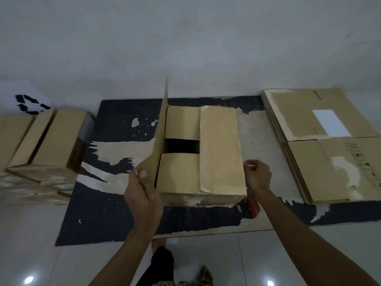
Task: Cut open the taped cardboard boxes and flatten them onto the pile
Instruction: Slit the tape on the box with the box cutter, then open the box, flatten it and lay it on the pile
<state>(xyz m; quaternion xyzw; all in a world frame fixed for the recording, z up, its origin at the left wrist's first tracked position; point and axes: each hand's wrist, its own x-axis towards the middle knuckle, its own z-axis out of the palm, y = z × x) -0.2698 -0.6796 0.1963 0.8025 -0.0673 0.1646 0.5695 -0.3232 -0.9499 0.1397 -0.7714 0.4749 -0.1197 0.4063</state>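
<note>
Mid-task. Box (pixel 202 153) at centre of mat (pixel 107 213), top seam cut, one flap (pixel 158 139) lifted by pinching left hand (pixel 142 195). Right hand (pixel 257 176) curled around red cutter (pixel 253 205). Flattened pile (pixel 321 145) at three o'clock; uncut boxes (pixel 47 143) at nine o'clock.

worn dark mat (pixel 103 219) on floor | white tiled floor (pixel 288 254) | recycling-symbol sheet (pixel 31 104) at wall

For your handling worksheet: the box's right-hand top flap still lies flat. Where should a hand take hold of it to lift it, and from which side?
Grip the right flap along its free inner edge at the centre seam, near the dark gap. Come from above and the left, since its right edge is the hinge. The left hand already holds the left flap upright.
</note>
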